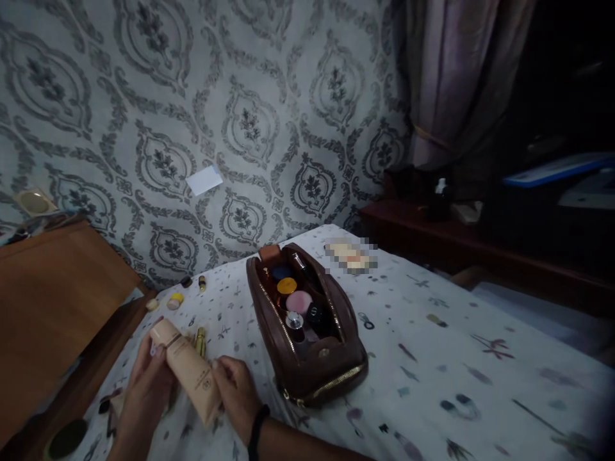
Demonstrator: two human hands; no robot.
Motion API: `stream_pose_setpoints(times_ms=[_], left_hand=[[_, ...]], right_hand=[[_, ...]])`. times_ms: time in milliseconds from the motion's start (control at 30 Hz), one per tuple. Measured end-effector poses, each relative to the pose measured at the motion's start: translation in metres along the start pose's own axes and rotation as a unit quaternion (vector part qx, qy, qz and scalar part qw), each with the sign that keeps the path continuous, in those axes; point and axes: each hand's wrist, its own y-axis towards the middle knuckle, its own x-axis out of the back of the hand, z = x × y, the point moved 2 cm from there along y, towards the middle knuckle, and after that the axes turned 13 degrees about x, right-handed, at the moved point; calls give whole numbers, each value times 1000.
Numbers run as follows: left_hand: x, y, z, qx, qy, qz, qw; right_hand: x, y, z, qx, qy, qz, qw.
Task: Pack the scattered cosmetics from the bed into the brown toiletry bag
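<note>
A beige squeeze tube is held between my two hands, slanting down to the right. My left hand is closed round its capped upper end, and my right hand pinches the side of its flat lower end. To the right lies a brown leather bag, its zip open. Inside it are a yellow-lidded jar, a round pink item, a silver-capped bottle and a black-capped item. Gold tubes lie just behind the beige tube.
Small yellow containers and a small dark bottle sit on the patterned white sheet at the back left. A wooden headboard borders the left. A dark round item is at bottom left, and a blurred item lies behind the bag.
</note>
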Motion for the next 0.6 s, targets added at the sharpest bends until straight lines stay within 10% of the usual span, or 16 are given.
stream_pose_setpoints(times_ms=[600], left_hand=[[-44,-3,-63,-133,174,-10,976]], right_hand=[[-3,1,1,-94,135,-5,986]])
